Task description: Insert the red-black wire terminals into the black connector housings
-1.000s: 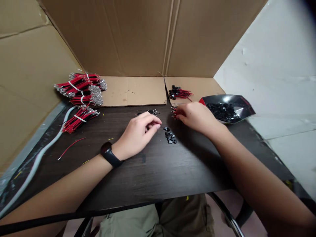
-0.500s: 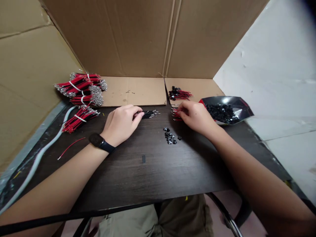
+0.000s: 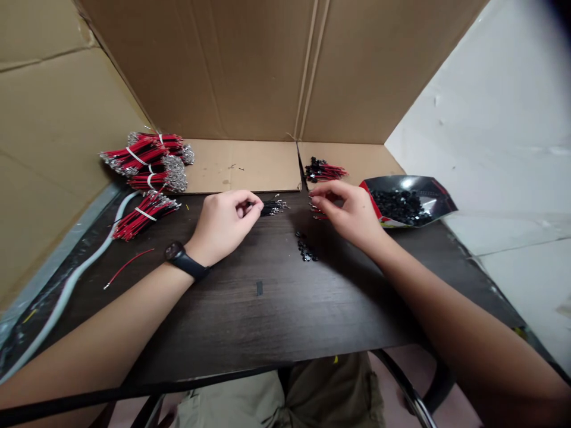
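My left hand (image 3: 229, 223), with a dark watch on its wrist, is closed in a pinch at the left end of a bunch of black wires (image 3: 274, 207). One wire's silver tip stands a little above the bunch, and the fingers cover the wires' other ends. Across from it, my right hand (image 3: 350, 208) has thumb and forefinger curled together over red wires (image 3: 317, 210) with silver tips. It seems to pinch one of them, though the fingertips hide most of it. Small black connector housings (image 3: 307, 248) lie in a loose pile between the hands, nearer to me.
Tied bundles of red and black wires (image 3: 147, 160) are stacked at the left. A single red wire (image 3: 129, 266) lies near a pale cable (image 3: 84, 267). Wires with black housings (image 3: 323, 170) rest on cardboard behind. At right stands a black tray (image 3: 435, 202) of housings.
My right hand has shifted slightly left, its fingers more arched over the red wires. A lone housing right of the pile no longer shows. My left hand has barely moved.
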Demonstrator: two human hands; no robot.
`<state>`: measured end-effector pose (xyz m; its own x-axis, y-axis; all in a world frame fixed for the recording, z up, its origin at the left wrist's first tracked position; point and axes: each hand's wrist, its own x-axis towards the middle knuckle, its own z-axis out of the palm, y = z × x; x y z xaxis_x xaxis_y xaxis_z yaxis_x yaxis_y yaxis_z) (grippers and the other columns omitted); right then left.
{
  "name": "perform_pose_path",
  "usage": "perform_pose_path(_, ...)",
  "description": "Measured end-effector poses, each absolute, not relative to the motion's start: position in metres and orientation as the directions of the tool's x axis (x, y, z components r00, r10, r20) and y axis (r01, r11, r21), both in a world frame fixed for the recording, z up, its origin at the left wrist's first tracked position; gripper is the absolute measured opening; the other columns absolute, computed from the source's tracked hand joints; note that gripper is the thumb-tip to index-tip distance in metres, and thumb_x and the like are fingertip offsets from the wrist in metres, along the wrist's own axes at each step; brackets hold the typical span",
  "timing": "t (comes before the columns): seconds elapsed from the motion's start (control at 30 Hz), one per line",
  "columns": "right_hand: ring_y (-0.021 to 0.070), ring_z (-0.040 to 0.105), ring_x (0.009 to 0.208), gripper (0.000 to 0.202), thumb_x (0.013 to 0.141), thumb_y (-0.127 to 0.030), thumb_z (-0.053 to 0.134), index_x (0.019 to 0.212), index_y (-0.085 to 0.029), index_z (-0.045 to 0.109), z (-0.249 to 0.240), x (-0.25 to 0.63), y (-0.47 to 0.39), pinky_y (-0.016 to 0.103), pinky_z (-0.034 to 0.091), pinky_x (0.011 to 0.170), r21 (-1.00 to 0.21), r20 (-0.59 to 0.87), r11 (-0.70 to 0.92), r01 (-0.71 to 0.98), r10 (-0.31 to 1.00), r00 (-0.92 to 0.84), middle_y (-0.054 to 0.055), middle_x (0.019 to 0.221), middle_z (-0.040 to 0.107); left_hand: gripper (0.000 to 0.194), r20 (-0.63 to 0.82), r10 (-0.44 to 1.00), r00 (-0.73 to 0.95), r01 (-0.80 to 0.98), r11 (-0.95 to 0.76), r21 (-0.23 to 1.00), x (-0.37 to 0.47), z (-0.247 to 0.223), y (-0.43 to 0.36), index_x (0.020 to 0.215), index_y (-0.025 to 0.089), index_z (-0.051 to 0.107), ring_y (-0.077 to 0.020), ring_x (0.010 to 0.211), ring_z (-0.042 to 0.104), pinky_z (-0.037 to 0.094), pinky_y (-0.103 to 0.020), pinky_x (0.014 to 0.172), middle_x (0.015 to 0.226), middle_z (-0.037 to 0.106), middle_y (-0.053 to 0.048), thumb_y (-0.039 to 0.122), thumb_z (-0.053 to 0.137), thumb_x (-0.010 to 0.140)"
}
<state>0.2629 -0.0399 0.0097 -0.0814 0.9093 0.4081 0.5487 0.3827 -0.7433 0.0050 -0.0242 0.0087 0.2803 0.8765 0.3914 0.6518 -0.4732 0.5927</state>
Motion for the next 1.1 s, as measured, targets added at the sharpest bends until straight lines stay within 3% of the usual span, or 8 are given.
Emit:
perform_pose_path(0.1,0.0194,0.070,0.083,0.014,0.085,-0.034,0.079,0.089,-0.022,0.075,0.011,0.244,-0.051,0.037,0.057,0.080,-0.947,0.232,0.237,0.216,0.972,-0.047,0.004,0.090,0.077,0.019,0.290,0.936,0.201,0.357,-0.346,0.868,0.021,0.013,-0.037,0.090,0.019,0.078,-0.0181,0.071,0.066,0.052,-0.030,0.066,0.084,0.078,-0.005,0.036,0.070,0.090)
perform_pose_path(0.23,0.0186,0.071,0.086,0.023,0.077,-0.039,0.088,0.088,-0.022,0.077,0.010,0.226,-0.062,0.035,0.059,0.084,-0.985,0.170,0.170,-0.008,0.985,-0.032,0.004,0.093,0.078,0.016,0.288,0.939,0.186,0.241,-0.328,0.913,0.035,0.012,-0.051,0.088,0.017,0.078,-0.0173,0.074,0.068,0.055,-0.029,0.069,0.084,0.078,-0.005,0.033,0.075,0.088)
perform_pose_path(0.47,0.0160,0.069,0.079,0.019,0.076,-0.035,0.088,0.086,-0.022,0.078,0.009,0.220,-0.064,0.033,0.058,0.081,-0.984,0.111,0.111,-0.137,0.994,0.003,0.001,0.085,0.076,0.013,0.210,0.951,0.229,0.175,-0.252,0.952,0.039,0.012,-0.055,0.087,0.017,0.078,-0.0133,0.066,0.063,0.052,-0.026,0.064,0.081,0.076,-0.003,0.029,0.076,0.089)
perform_pose_path(0.77,0.0130,0.062,0.072,0.020,0.078,-0.038,0.087,0.085,-0.022,0.076,0.008,0.219,-0.065,0.028,0.052,0.071,-0.984,0.092,0.086,-0.156,0.995,-0.032,0.000,0.083,0.073,0.017,0.208,0.936,0.282,0.140,-0.255,0.957,0.041,0.008,-0.058,0.089,0.018,0.079,-0.0189,0.078,0.069,0.058,-0.032,0.075,0.089,0.079,-0.006,0.034,0.079,0.086)
perform_pose_path(1.1,0.0129,0.061,0.072,0.020,0.077,-0.039,0.089,0.086,-0.024,0.081,0.006,0.222,-0.065,0.027,0.050,0.068,-0.978,0.065,0.053,-0.200,0.997,-0.052,0.001,0.087,0.075,0.014,0.195,0.934,0.299,0.131,-0.243,0.961,0.042,0.008,-0.058,0.086,0.017,0.079,-0.0179,0.076,0.068,0.056,-0.031,0.073,0.084,0.078,-0.004,0.031,0.078,0.086)
